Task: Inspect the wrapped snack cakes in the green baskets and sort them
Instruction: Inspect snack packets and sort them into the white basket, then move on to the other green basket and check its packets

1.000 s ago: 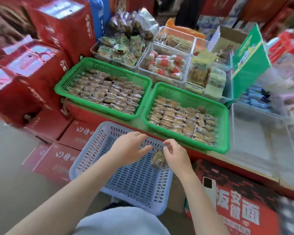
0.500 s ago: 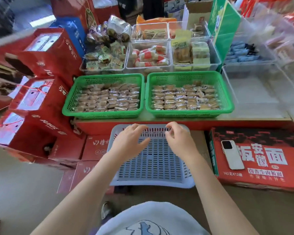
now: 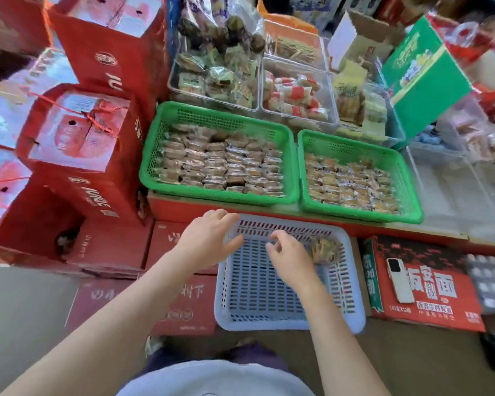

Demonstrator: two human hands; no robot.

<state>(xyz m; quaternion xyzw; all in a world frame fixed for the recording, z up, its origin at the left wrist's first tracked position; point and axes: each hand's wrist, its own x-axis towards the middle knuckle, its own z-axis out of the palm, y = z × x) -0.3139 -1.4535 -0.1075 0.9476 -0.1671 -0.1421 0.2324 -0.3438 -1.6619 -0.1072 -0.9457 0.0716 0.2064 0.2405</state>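
We log one clear-wrapped brown snack cake lying in the far right corner of the pale blue slotted plastic basket, against its right wall; the picture is blurred there, so we cannot tell whether it is one piece or two. The right hand hovers over the basket's middle, just left of the cake, fingers loosely curled and holding nothing; we cannot tell whether it touches the wrapper. The left hand sits at the basket's far left corner, fingers spread and relaxed over the rim, gripping nothing. The slotted floor of the blue basket is otherwise bare in front of and left of the hands.

Beyond the basket's far edge, on a red-fronted shelf, stand two green perforated plastic baskets side by side, rims nearly touching; the left green basket holds darker brown wrapped cakes in close rows; the right green basket holds paler golden wrapped cakes, with bare floor along its far side.

Behind these: clear plastic bins of assorted wrapped snacks. Left: stacked red gift cartons, close against the left green basket. Right of the blue basket: a red printed carton with a white phone lying flat on it.
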